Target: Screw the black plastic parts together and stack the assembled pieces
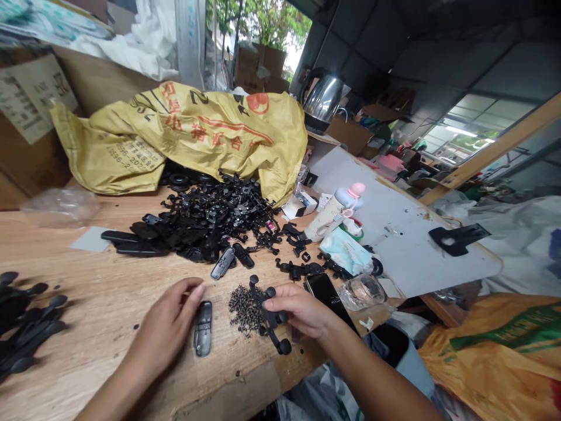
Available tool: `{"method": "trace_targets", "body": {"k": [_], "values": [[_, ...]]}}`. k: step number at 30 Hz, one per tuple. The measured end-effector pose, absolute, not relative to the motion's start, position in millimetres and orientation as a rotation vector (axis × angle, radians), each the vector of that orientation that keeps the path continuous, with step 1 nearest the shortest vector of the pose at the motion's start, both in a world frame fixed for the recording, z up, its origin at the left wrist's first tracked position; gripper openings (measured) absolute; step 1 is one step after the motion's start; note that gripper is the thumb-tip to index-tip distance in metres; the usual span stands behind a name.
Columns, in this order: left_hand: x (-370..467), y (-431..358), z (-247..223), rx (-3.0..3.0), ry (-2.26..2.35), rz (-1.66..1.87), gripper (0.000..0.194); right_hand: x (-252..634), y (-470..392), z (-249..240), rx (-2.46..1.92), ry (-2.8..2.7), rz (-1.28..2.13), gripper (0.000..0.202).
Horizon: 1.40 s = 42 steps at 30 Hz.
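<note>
Head view, from where I stand: right hand pinches a black knobbed bracket between thumb and fingers, at the right edge of a loose pile of tiny screws; touching or just above, can't tell. Main risk: a low sweep of the bracket could scatter screws over the counter, maybe off its near edge. Pinch is on one side only, so the bracket could twist or slip if a knob snags. Left hand half-open, fingers loosely bent, nothing seen in it, thumb just beside a black plate lying flat; contact unclear. A careless nudge there could push the plate askew. Phone lies close by the right hand; a backward elbow or wrist could knock it
</note>
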<state>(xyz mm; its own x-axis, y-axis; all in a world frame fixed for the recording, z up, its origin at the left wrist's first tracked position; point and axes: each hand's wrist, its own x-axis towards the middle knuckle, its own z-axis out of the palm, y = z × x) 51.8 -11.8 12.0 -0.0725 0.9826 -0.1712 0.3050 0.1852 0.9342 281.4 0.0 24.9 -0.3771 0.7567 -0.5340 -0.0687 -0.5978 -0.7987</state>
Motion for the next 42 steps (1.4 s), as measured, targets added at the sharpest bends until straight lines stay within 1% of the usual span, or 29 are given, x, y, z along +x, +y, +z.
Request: {"method": "trace_targets", "body": {"k": [2, 4, 6, 9, 12, 15, 17, 19, 22, 26, 29, 31, 33, 36, 38, 40, 42], "values": [[40, -16, 11, 1.531, 1.763, 0.769, 0.04, 281, -2, 22, -1.265, -0.907, 2.039, 0.028], [39, -22, 8, 1.624, 1.805, 0.627, 0.041, 281, -4, 19, -1.222, -0.878, 2.046, 0.027], [44, -26, 3, 1.641, 1.753, 0.621, 0.037, 279, -5, 16, -1.187, -0.862, 2.048, 0.025], [55, -26, -4, 1.554, 1.634, 0.705, 0.028, 278, -9, 17, -1.148, -0.842, 2.039, 0.025], [62, -23, -3, 1.281, 1.459, 0.798, 0.026, 274, -19, 21, -1.092, -0.783, 1.981, 0.025], [68, -25, 4, 0.773, 1.171, 0.823, 0.032, 266, -33, 23, -1.02, -0.663, 1.903, 0.024], [73, -29, 9, 0.486, 1.046, 0.82, 0.028, 258, -41, 22, -0.992, -0.588, 1.885, 0.026], [77, -34, 12, 0.33, 0.984, 0.842, 0.024, 251, -47, 19, -0.987, -0.533, 1.887, 0.028], [83, -37, 15, 0.271, 0.936, 0.84, 0.023, 245, -48, 14, -0.994, -0.472, 1.88, 0.027], [83, -35, 14, 0.434, 1.001, 0.743, 0.021, 247, -44, 13, -1.012, -0.447, 1.845, 0.028], [68, -27, 9, 0.927, 1.213, 0.621, 0.029, 252, -43, 15, -1.009, -0.451, 1.817, 0.028], [50, -18, 4, 1.33, 1.397, 0.584, 0.03, 253, -43, 16, -0.999, -0.442, 1.816, 0.028], [30, -9, 0, 1.581, 1.534, 0.542, 0.029, 254, -44, 16, -0.989, -0.423, 1.819, 0.028], [7, 0, -1, 1.625, 1.53, 0.488, 0.035, 254, -44, 14, -0.991, -0.392, 1.823, 0.028], [3, 0, 4, 1.567, 1.444, 0.527, 0.041, 254, -44, 13, -1.003, -0.375, 1.822, 0.028], [8, -3, 13, 1.512, 1.337, 0.532, 0.041, 252, -44, 12, -0.999, -0.361, 1.828, 0.028], [19, -9, 20, 1.454, 1.199, 0.463, 0.038, 250, -45, 13, -0.954, -0.361, 1.862, 0.028]]}}
